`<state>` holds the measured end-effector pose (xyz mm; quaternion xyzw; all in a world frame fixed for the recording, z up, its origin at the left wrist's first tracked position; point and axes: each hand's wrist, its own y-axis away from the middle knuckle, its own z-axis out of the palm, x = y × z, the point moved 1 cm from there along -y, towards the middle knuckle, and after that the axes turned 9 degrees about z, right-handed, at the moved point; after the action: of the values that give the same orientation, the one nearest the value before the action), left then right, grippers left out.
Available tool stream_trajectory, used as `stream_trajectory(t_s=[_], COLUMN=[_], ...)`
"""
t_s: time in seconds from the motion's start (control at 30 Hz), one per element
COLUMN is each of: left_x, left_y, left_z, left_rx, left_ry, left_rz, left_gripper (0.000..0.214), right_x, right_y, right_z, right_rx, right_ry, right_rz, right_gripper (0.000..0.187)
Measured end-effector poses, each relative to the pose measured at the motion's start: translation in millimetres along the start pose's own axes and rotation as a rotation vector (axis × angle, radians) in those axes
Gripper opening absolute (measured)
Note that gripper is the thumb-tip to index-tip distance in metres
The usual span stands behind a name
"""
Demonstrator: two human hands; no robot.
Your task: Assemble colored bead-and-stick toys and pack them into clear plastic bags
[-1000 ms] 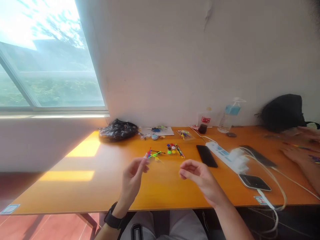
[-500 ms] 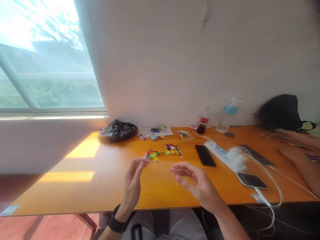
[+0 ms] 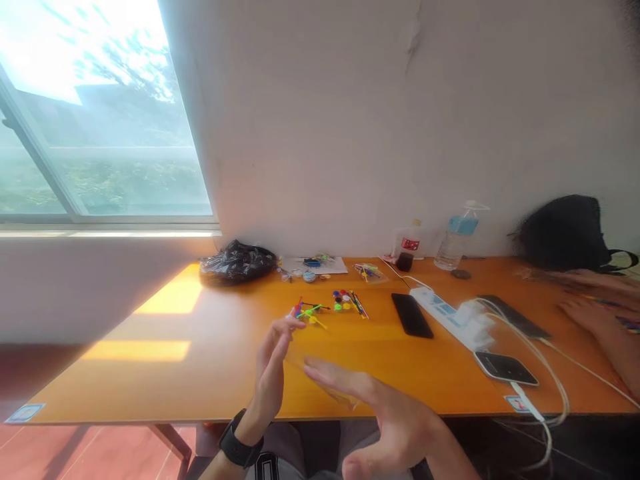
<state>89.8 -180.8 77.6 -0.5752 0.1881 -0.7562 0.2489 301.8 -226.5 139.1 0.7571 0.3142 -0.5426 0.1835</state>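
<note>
My left hand (image 3: 271,367), with a black band on its wrist, is raised over the table's front part. Its thumb and fingers are close together, and what they grip, if anything, cannot be made out. My right hand (image 3: 395,410) is blurred, its fingers stretched out and its thumb well apart. Below its fingers shows a faint, clear film-like thing (image 3: 343,398), perhaps thin plastic. Just beyond my left fingertips lie small green, yellow, red and blue plastic sticks (image 3: 314,312). Several round coloured caps (image 3: 343,299) and thin sticks (image 3: 359,305) lie to their right.
On the wooden table (image 3: 225,347) are a black plastic bag (image 3: 237,261), a white sheet (image 3: 337,265) with small parts, a phone (image 3: 411,315), a power strip (image 3: 445,313) with cables, a charging device (image 3: 506,368) and a water bottle (image 3: 453,243). Another person's hands (image 3: 590,307) work at right.
My right hand has come lower and nearer to me, its fingers straightening and its thumb spreading away. My left hand has barely moved. The view has shifted slightly.
</note>
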Motion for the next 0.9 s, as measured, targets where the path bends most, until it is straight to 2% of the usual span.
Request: stream_trajectory(t_s=[0.07,0.13,0.2,0.27,0.37,0.43,0.5,0.6,0.67,0.73,0.8,0.9], left_x=[1.0,0.1,-3.1,-8.0,-13.9,-14.9,-13.9,-12.2,-13.8,-19.5,-28.7,-42.7], left_y=[1.5,2.0,2.2,3.4,8.7,11.8,11.2,1.7,-8.4,-18.1,-24.8,-27.7], left_z=[1.1,2.3,5.2,11.0,22.1,27.0,27.3,17.8,6.4,-5.9,-16.1,-23.6], left_rx=[0.04,0.164,0.255,0.215,0.051,0.01,0.032,0.119,0.185,0.261,0.321,0.326], left_ry=[-0.018,0.0,0.098,0.264,0.494,0.566,0.569,0.528,0.532,0.566,0.607,0.646], left_rz=[0.008,0.005,-0.074,-0.242,-0.444,-0.449,-0.415,-0.402,-0.418,-0.445,-0.478,-0.473], left_gripper=[0.028,0.031,0.041,0.055,0.079,0.09,0.095,0.092,0.085,0.067,0.048,0.043], right_x=[3.7,11.1,18.6,23.8,28.1,30.5,33.1,37.3,42.3,52.5,70.3,105.8], right_y=[-4.9,-9.2,-12.7,-15.9,-20.8,-23.1,-23.5,-23.3,-26.5,-34.7,-46.4,-62.6], right_z=[7.8,14.6,19.2,22.0,25.9,29.0,31.3,30.2,25.2,17.3,8.4,-0.7], right_rx=[0.035,0.103,0.163,0.211,0.262,0.271,0.283,0.318,0.346,0.406,0.514,0.607], right_ry=[0.007,0.008,-0.008,-0.025,-0.02,-0.003,0.021,0.11,0.181,0.226,0.276,0.506], right_rz=[-0.001,0.0,0.0,-0.002,0.004,0.003,-0.013,-0.03,-0.046,-0.07,-0.069,0.058], right_gripper=[0.09,0.088,0.085,0.083,0.082,0.08,0.077,0.068,0.047,0.025,0.022,0.029])
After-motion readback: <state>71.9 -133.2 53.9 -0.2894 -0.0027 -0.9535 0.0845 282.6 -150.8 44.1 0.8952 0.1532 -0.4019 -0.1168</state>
